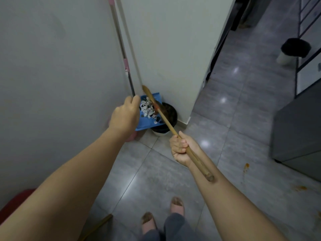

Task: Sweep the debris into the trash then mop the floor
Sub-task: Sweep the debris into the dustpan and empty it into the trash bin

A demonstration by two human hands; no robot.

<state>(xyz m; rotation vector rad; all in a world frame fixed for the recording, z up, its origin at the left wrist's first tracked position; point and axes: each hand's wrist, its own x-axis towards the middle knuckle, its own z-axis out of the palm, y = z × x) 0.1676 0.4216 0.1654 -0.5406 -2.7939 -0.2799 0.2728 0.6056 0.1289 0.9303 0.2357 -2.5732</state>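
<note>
We cannot see the dustpan's (147, 125) near left corner, which our left hand (125, 117) covers, nor what the fingers grip. The paper scraps (147, 109) are too small to tell apart. The trash bin (171, 117) is partly hidden behind dustpan and broom stick (166, 123). The pink-banded pole (119, 39) runs off the top edge, and a red object (16, 200) is cut off at the left edge.

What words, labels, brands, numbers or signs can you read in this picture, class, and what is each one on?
None can be read.
Dustpan: plain blue, no print shows.
Paper scraps: dark marks, too small and blurred to read as text.
Near bin and far bin: no label shows.
Broom handle and pink-banded pole: no writing shows.
</note>
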